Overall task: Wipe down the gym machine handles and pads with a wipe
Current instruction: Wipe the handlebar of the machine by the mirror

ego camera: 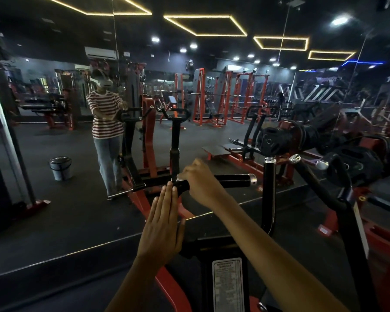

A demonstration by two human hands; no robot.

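Risk on left: my left hand [161,224] lies flat, fingers straight and pressed together, tips touching the near end of the handle [214,181], no hold, so it may slip off. Right hand [199,184] curls over the handle's middle; wipe [180,176] barely shows, could bunch. Handle black, horizontal, chrome-capped right end.

bare forearms, no sleeves in direct view; mirror reflection [107,122] shows red-and-white striped tee, light jeans, white headset

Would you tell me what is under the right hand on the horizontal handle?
The right hand curls over the black horizontal handle, with a pale scrap, probably the wipe, showing at its fingers. The rest is covered.
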